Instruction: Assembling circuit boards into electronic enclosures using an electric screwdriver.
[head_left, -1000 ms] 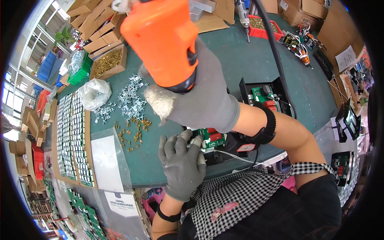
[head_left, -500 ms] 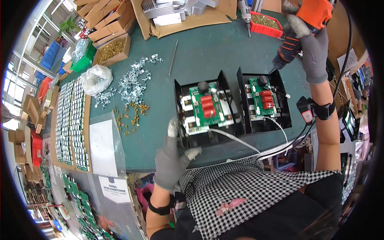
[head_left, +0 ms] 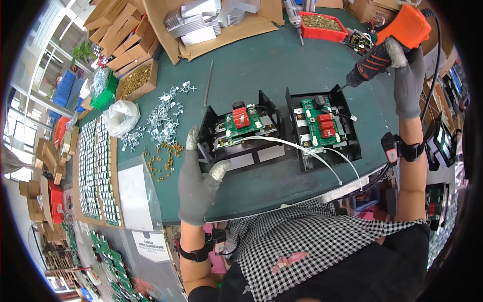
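My left hand (head_left: 197, 189), in a grey glove, has its fingers along the left end of a black housing (head_left: 205, 132) and its thumb by the lower front corner. That housing is tilted, so its front side with two pale labels faces me. Inside it sits a green circuit board (head_left: 256, 122) with red components (head_left: 241, 119). A second black housing (head_left: 352, 143) stands to its right, holding a similar green board (head_left: 312, 132). My gloved right hand (head_left: 406, 75) grips an orange and black power drill (head_left: 375, 65); its tip points at the second housing's far right corner.
White cables (head_left: 297, 144) hang over the front of the housings. Metal clips (head_left: 163, 118) and brass-coloured parts (head_left: 163, 163) lie to the left, near a plastic bag (head_left: 121, 118). A rod (head_left: 208, 83), a red bin (head_left: 324, 34) and a cardboard box (head_left: 173, 35) are farther back.
The left housing has shifted left and tipped, showing its front side. My left hand has moved left with it. The drill has moved slightly right relative to the housings.
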A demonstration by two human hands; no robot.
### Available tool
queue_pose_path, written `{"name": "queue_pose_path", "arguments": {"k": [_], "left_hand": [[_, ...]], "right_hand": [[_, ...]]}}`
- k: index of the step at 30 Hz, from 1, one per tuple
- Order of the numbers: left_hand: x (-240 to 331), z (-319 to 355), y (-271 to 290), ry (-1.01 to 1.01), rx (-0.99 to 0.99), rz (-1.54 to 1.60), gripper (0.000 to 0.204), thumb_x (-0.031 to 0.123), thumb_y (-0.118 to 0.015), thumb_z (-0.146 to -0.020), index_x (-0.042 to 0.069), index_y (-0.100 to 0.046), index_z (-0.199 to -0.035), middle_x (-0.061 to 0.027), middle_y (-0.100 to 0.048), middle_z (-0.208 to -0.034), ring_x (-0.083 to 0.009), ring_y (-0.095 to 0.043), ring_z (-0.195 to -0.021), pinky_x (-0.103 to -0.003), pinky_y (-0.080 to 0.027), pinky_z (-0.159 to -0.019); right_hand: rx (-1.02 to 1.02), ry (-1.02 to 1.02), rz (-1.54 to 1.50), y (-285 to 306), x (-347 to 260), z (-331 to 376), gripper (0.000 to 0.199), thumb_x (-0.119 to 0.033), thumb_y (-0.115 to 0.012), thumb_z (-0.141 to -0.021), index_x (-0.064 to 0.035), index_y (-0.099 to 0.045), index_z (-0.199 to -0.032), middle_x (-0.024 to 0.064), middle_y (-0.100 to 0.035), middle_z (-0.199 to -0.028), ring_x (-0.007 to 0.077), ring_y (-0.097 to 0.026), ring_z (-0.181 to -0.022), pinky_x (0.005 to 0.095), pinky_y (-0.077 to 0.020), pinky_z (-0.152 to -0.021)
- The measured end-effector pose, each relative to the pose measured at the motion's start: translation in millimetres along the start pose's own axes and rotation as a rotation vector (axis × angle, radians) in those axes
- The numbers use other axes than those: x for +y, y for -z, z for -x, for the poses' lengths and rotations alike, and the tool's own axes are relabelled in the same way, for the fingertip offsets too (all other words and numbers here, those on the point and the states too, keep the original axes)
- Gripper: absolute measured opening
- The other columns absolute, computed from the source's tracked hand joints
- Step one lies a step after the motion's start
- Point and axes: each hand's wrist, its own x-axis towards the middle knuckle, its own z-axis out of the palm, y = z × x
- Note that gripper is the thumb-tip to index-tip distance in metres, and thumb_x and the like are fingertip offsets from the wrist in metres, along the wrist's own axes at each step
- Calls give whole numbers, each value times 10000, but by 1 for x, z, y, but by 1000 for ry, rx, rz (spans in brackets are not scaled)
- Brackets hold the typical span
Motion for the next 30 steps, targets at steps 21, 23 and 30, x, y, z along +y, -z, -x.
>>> {"name": "queue_pose_path", "arguments": {"k": [21,23,30], "left_hand": [[-8,0,3,-131,38,-23,976,479,-761,-782,56,-268,-1510,-186,-614,-1204,-249,-654,-985,-328,-524,-810],[-8,-3,-2,-105,35,-7,970,455,-785,-765,81,-290,-1509,-150,-633,-1134,-198,-638,-833,-305,-518,-729],[-12,-1,-2,-136,74,-7,975,398,-839,-702,99,-345,-1489,-96,-616,-1018,-135,-552,-694,-265,-483,-634]], "right_hand": [[-1061,496,286,-151,-52,34,341,-363,-689,-769,-65,-693,-935,125,-662,-976,323,-599,-989,432,-454,-892],[-1352,422,389,-180,-45,31,350,-379,-683,-749,-69,-705,-908,133,-666,-960,328,-600,-989,438,-446,-909],[-1724,406,706,-214,-68,39,313,-337,-677,-680,-63,-721,-824,159,-674,-893,343,-623,-899,437,-494,-808]]}}
